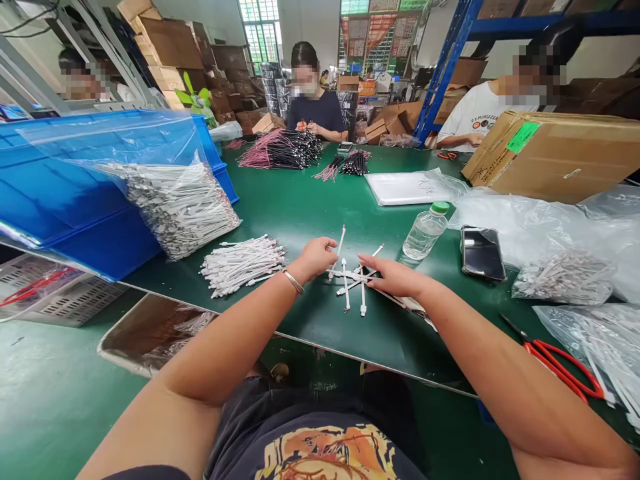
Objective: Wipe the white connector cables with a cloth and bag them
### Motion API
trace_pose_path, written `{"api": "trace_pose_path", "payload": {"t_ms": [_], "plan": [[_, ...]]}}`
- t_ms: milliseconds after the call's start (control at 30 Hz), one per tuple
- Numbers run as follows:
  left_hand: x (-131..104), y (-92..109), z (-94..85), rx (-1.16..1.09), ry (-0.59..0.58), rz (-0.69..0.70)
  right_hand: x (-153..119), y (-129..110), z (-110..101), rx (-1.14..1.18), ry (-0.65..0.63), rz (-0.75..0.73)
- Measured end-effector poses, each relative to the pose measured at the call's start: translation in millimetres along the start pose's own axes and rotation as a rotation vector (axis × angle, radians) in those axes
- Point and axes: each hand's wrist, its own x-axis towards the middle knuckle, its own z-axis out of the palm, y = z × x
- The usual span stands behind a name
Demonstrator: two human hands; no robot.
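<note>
Short white cables with connector ends (344, 273) lie crossed in a small loose group on the green table. At their left edge is my left hand (317, 259), its fingers pinched on one white cable (342, 241) that slants upward. My right hand (395, 275) rests over the group's right side, fingers stretched out and touching or just above the cables; its palm hides what lies underneath. Left of my left hand is a larger pile of similar white cables (245, 263).
A blue bin (100, 220) and a bag of white cables (180, 200) stand left. To the right are a water bottle (425, 233), a phone (483, 253), red-handled scissors (563, 367) and a carton (560, 157). Across the table, a person (317, 107) handles black and pink cables (283, 148).
</note>
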Motion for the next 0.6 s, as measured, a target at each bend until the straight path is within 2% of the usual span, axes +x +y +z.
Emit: {"api": "trace_pose_path", "payload": {"t_ms": [133, 333, 600], "plan": [[0.8, 9.4, -3.4, 0.056, -0.092, 0.118, -2.4, 0.4, 7.0, 0.011, 0.044, -0.039], [-8.5, 19.5, 6.0, 0.305, -0.302, 0.318, -11.9, 2.9, 8.8, -0.062, 0.138, -0.008], [-22.1, 30.5, 22.4, 0.585, -0.295, 0.382, -8.4, 2.6, 0.8, -0.117, 0.079, -0.016]]}}
